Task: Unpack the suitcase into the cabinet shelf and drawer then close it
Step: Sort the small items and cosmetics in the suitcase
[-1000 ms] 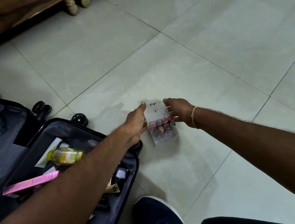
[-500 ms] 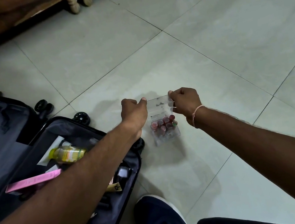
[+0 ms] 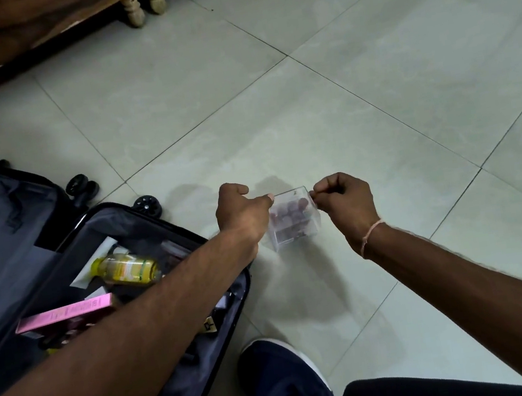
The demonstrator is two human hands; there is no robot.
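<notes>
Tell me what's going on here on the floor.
A person is unpacking an open suitcase on the tiled floor. The left hand and right hand pinch opposite top edges of a small clear box of reddish items beside it. A yellow bottle and pink box lie inside.

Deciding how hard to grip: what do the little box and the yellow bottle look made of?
Box: clear rigid plastic, probably acrylic, glossy; the small reddish items inside show through its walls and its edges stay straight. Bottle: translucent yellow plastic by the look, smooth, with a printed label; glass cannot be ruled out.
</notes>
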